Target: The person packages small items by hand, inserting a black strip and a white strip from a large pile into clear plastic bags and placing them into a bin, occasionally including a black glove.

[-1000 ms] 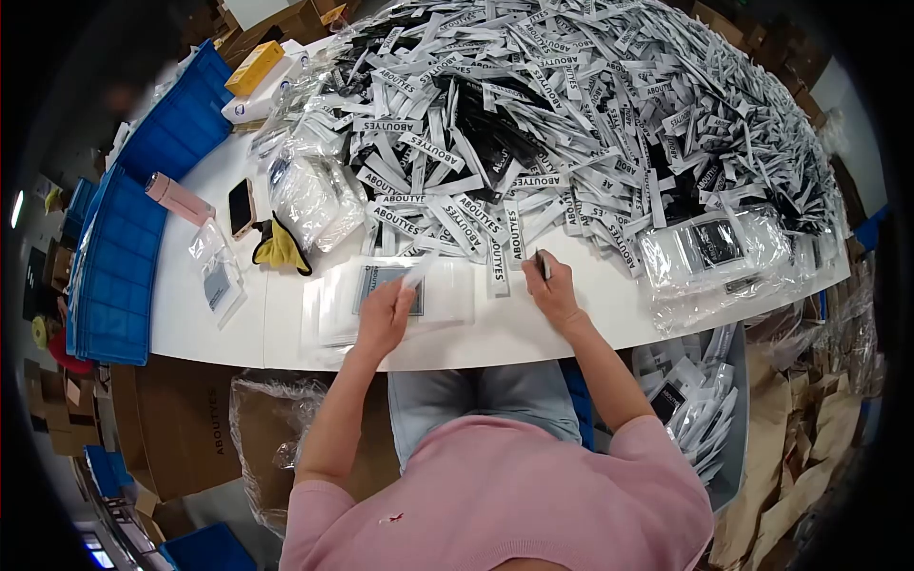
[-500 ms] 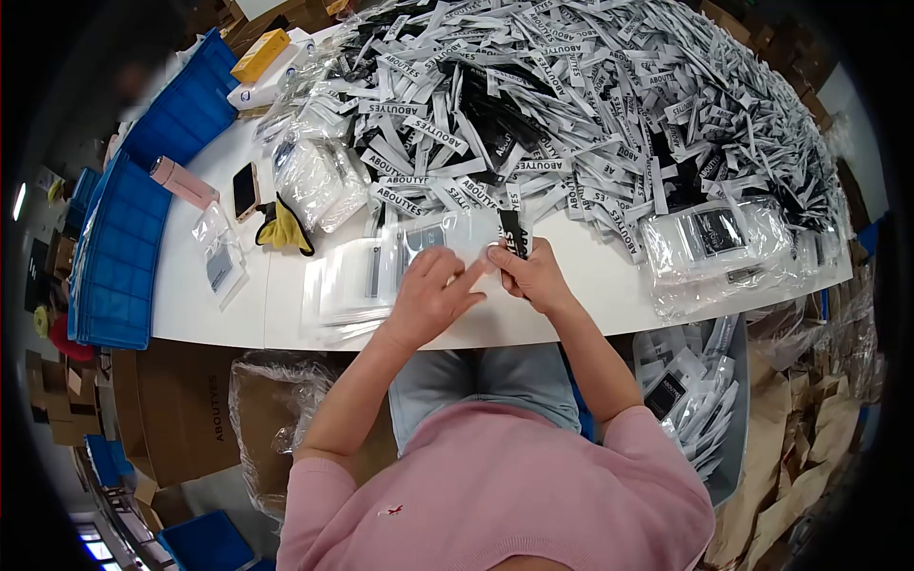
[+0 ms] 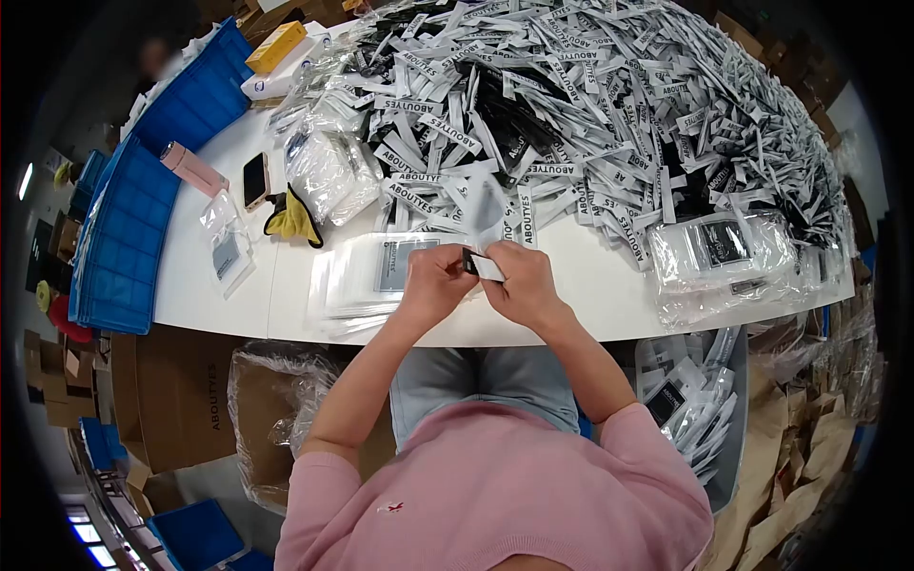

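My left hand (image 3: 438, 282) and my right hand (image 3: 525, 285) meet above the table's front edge, both with curled, closed fingers. Between them shows a strip packet (image 3: 488, 269), its end white with a black piece (image 3: 468, 259) beside it. My right hand grips this packet; my left fingers pinch at the black end. A clear plastic bag (image 3: 486, 203) stands up just beyond the hands, and the fingers hide its lower edge. To the left lies a fanned stack of clear bags (image 3: 367, 285) with a grey printed label.
A big heap of ABOUTYES strip packets (image 3: 609, 114) covers the far side. Bundled bags (image 3: 719, 252) lie right, a glove (image 3: 292, 221), phone (image 3: 256, 181) and pink bottle (image 3: 193, 169) left, near blue bins (image 3: 119, 238). A grey bin (image 3: 695, 409) of filled bags stands below right.
My left hand has come off the flat bag and closed beside my right. The clear bag now stands upright beyond the hands, and the strips have turned from upright to slanting between them.
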Demonstrator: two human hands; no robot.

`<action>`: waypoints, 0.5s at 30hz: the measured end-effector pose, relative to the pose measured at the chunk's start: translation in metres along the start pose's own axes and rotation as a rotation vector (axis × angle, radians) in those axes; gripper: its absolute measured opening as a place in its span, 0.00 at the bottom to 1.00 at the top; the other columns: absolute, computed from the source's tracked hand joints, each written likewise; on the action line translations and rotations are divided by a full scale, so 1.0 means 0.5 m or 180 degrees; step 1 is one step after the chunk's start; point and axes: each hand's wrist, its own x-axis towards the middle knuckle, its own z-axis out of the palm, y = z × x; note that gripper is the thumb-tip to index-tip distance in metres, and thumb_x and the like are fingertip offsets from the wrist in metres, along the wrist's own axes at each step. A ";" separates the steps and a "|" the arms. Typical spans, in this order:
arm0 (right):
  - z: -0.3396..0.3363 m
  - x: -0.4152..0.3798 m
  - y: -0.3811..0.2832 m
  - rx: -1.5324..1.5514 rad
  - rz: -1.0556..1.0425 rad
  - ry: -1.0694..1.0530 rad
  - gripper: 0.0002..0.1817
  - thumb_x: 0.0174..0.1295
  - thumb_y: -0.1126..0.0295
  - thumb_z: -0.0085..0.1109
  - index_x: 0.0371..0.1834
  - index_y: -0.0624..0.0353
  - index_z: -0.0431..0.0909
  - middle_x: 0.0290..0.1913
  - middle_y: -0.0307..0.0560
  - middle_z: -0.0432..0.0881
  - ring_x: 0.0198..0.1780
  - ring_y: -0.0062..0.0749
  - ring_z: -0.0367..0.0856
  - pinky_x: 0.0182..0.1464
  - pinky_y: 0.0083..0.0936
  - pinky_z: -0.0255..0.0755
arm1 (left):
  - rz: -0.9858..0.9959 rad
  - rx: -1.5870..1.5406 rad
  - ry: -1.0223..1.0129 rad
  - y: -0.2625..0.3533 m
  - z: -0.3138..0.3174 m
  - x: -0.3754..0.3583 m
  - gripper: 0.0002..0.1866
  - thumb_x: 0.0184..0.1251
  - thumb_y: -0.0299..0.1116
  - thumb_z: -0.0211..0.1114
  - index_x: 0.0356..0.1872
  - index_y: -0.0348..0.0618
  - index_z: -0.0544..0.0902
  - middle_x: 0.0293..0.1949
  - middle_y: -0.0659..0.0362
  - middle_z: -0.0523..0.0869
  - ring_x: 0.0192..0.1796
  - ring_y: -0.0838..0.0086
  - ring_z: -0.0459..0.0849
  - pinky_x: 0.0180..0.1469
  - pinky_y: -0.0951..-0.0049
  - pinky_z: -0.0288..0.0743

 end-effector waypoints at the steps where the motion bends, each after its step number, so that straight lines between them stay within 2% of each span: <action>1: -0.005 0.002 -0.001 0.0006 -0.0008 0.0000 0.11 0.41 0.73 0.62 0.27 0.60 0.70 0.23 0.48 0.73 0.26 0.46 0.75 0.25 0.35 0.68 | 0.0111 -0.0284 0.0039 0.008 0.002 0.004 0.08 0.48 0.21 0.65 0.32 0.36 0.83 0.16 0.61 0.76 0.20 0.86 0.68 0.22 0.80 0.64; 3: -0.021 0.005 -0.006 -0.0110 -0.0063 -0.0079 0.13 0.37 0.74 0.62 0.28 0.58 0.69 0.24 0.47 0.72 0.25 0.45 0.74 0.25 0.36 0.68 | 0.0204 -0.0573 0.0102 0.012 0.007 0.010 0.08 0.47 0.21 0.66 0.32 0.35 0.83 0.17 0.62 0.77 0.20 0.86 0.69 0.23 0.80 0.65; 6: -0.034 0.016 -0.010 -0.0192 -0.0129 -0.0037 0.13 0.37 0.75 0.62 0.27 0.58 0.69 0.23 0.47 0.72 0.25 0.45 0.74 0.25 0.36 0.68 | 0.0217 -0.0994 0.0192 0.013 0.007 0.024 0.09 0.46 0.21 0.66 0.32 0.34 0.83 0.18 0.61 0.79 0.21 0.86 0.71 0.25 0.82 0.68; 8: -0.038 0.017 -0.016 -0.0087 -0.0253 -0.0044 0.13 0.37 0.75 0.62 0.27 0.58 0.70 0.23 0.47 0.72 0.25 0.44 0.74 0.24 0.35 0.68 | 0.0341 -0.0536 0.0191 0.024 -0.004 0.031 0.09 0.48 0.21 0.65 0.34 0.34 0.84 0.21 0.60 0.82 0.23 0.85 0.74 0.27 0.83 0.70; 9: -0.039 0.016 -0.021 0.0018 -0.0366 -0.0042 0.13 0.36 0.75 0.62 0.27 0.58 0.70 0.23 0.47 0.72 0.25 0.44 0.74 0.24 0.35 0.68 | 0.0129 -0.0557 0.0215 0.021 -0.017 0.044 0.09 0.49 0.21 0.65 0.34 0.34 0.84 0.23 0.59 0.83 0.23 0.85 0.75 0.28 0.83 0.71; 10: -0.038 0.009 -0.033 -0.0272 -0.0157 -0.0446 0.12 0.38 0.75 0.62 0.28 0.59 0.72 0.24 0.48 0.74 0.25 0.46 0.75 0.26 0.35 0.69 | -0.0098 -0.0581 0.0242 0.018 -0.027 0.050 0.09 0.49 0.21 0.65 0.34 0.34 0.84 0.24 0.58 0.84 0.24 0.85 0.76 0.29 0.83 0.71; 12: -0.022 0.009 -0.019 0.0042 -0.0040 -0.0271 0.12 0.39 0.74 0.63 0.29 0.59 0.73 0.25 0.48 0.75 0.26 0.46 0.76 0.26 0.35 0.69 | -0.0018 -0.0736 0.0342 -0.006 -0.013 0.055 0.09 0.50 0.22 0.64 0.34 0.35 0.84 0.22 0.59 0.83 0.23 0.84 0.76 0.27 0.81 0.71; 14: -0.011 0.014 -0.018 0.0396 0.0086 0.0011 0.12 0.42 0.72 0.64 0.32 0.60 0.75 0.27 0.50 0.77 0.28 0.47 0.77 0.28 0.35 0.70 | 0.0114 -0.0508 0.0145 -0.004 -0.016 0.053 0.13 0.50 0.22 0.64 0.39 0.37 0.83 0.19 0.58 0.81 0.19 0.81 0.74 0.24 0.79 0.70; 15: -0.008 0.020 -0.011 0.0427 0.0041 0.0066 0.13 0.42 0.72 0.64 0.32 0.60 0.75 0.27 0.50 0.77 0.28 0.47 0.77 0.28 0.35 0.70 | 0.0305 0.0110 -0.0095 0.001 -0.018 0.044 0.16 0.51 0.21 0.62 0.44 0.41 0.81 0.17 0.57 0.78 0.17 0.78 0.73 0.21 0.76 0.68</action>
